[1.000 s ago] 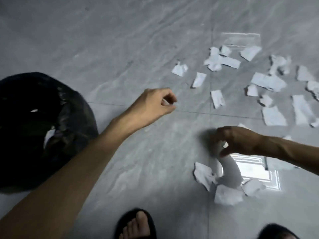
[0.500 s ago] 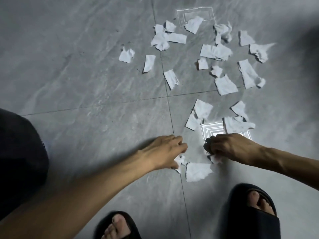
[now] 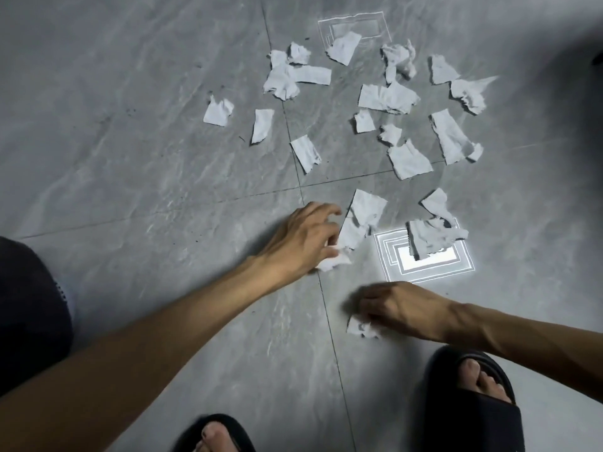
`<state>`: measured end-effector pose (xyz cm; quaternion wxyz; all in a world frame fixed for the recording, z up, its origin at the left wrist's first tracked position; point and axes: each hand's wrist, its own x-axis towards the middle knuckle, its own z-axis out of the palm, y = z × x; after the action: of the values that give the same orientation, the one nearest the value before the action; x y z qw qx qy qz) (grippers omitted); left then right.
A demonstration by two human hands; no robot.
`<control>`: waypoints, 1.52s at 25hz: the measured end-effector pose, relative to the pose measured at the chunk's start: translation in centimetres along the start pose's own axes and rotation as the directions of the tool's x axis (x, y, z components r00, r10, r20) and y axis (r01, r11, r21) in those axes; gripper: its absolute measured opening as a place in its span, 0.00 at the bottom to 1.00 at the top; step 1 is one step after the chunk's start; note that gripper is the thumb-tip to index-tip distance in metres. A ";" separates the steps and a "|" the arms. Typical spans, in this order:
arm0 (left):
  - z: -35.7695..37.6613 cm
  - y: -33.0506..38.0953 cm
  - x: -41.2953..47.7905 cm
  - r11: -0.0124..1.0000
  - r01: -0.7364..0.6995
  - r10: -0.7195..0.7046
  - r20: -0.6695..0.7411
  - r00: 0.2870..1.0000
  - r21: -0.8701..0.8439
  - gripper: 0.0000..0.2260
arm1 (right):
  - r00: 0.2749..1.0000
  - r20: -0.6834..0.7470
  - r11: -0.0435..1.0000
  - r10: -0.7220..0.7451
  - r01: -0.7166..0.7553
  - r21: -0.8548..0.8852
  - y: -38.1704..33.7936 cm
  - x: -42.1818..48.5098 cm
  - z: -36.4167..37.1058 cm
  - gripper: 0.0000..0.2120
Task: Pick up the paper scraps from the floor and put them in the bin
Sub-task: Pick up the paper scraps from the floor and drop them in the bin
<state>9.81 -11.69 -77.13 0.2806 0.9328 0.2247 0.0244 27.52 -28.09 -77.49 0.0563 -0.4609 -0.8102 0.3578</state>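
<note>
Several torn white paper scraps (image 3: pixel 388 99) lie scattered over the grey tiled floor ahead of me. My left hand (image 3: pixel 306 238) reaches forward at mid-frame, fingers closed on a crumpled scrap (image 3: pixel 334 263) and touching a larger scrap (image 3: pixel 362 216) beside it. Nearer to me, my right hand (image 3: pixel 396 308) hovers low over the floor, pinching a small scrap (image 3: pixel 360 327). The black bin (image 3: pixel 29 308) shows only as a dark edge at the far left.
My two feet in black slides (image 3: pixel 473 402) stand at the bottom edge. A bright square light reflection (image 3: pixel 424 257) sits on the floor right of my left hand, partly under a scrap. Tile joints cross near the hands.
The left hand has moved forward to the scraps by the tile joint and closed on one. The right hand has pulled back toward me with a scrap. The near scraps are gone from the floor.
</note>
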 end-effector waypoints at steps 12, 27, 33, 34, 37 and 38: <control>1.5 1.0 5.6 0.977 0.149 -0.165 -0.095 0.982 -0.152 0.08 | 0.178 -0.232 0.222 0.956 0.073 0.972 4.7 1.5 -7.1 0.10; -23.5 -1.6 -20.6 0.728 0.319 -0.685 -0.652 0.324 -0.607 0.07 | 0.846 -0.325 0.428 0.423 0.129 0.894 -15.4 26.8 -13.1 0.07; -23.6 -3.6 -32.3 0.528 0.712 -0.656 -0.754 -0.004 -0.463 0.07 | 0.881 -0.468 0.522 0.067 0.369 0.769 -27.7 35.8 -13.3 0.09; -22.9 -4.3 -33.4 0.455 0.762 -0.703 -0.711 -0.010 -0.461 0.07 | 0.885 -0.465 0.586 0.015 0.369 0.721 -29.1 36.9 -12.8 0.09; -20.9 -5.5 -35.9 0.307 0.828 -0.807 -0.589 -0.033 -0.468 0.10 | 0.956 -0.249 0.861 -0.154 0.254 0.441 -31.4 39.8 -10.6 0.05; -20.5 -5.7 -36.3 0.291 0.832 -0.812 -0.582 -0.045 -0.471 0.11 | 0.960 -0.206 0.915 -0.191 0.250 0.318 -31.5 40.4 -10.1 0.07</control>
<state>-28.63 -12.68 -60.00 0.1044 0.5041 0.8258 0.2300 -13.48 -0.99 -59.81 0.2443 -0.3783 -0.7752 0.4430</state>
